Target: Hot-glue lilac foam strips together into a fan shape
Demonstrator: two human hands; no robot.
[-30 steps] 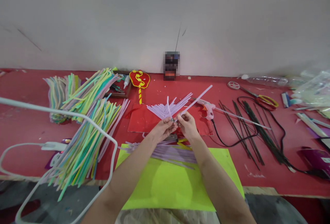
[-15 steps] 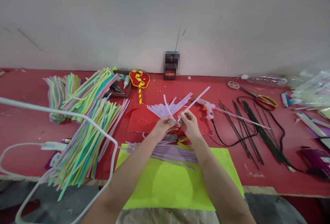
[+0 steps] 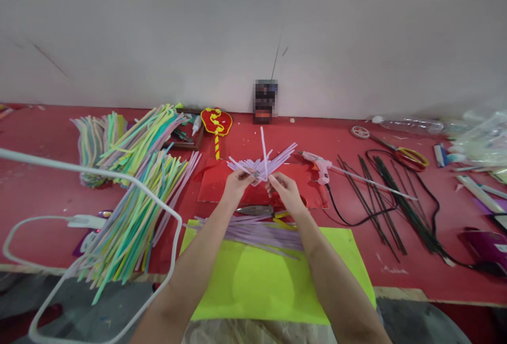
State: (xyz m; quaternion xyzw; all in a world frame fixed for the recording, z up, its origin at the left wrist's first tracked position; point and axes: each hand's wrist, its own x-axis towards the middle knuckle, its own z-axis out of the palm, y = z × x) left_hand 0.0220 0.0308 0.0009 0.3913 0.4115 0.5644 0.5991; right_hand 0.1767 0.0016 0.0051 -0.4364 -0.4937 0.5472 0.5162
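Observation:
My left hand [image 3: 238, 183] pinches a lilac pipe cleaner [image 3: 263, 146] bent into a V. One leg of it stands upright and the other slants off to the left. At the bend, the curled fingertips of my right hand [image 3: 284, 188] close on the same pipe cleaner. Just behind my hands, a fan of lilac pipe cleaners [image 3: 283, 156] lies on a red board [image 3: 216, 188]. Loose lilac pipe cleaners [image 3: 265, 236] rest below my hands on a lime-green sheet [image 3: 253, 286], close to a pair of metal-bladed pliers or scissors [image 3: 255, 210] with yellow handles, partly hidden.
Multicoloured pipe cleaner bundles [image 3: 137, 217] lie at left, behind a white cable [image 3: 174, 217]. A red and yellow fan-shaped ornament [image 3: 216, 122] lies at the back. On the right are a pink glue gun [image 3: 322, 170], dark green stems [image 3: 400, 196], scissors [image 3: 412, 158] and a plastic bottle [image 3: 412, 124].
Both hands have shifted slightly, the left one up and leftward. The bent pipe cleaner has turned left: its right leg now points up, and its other leg leans far left.

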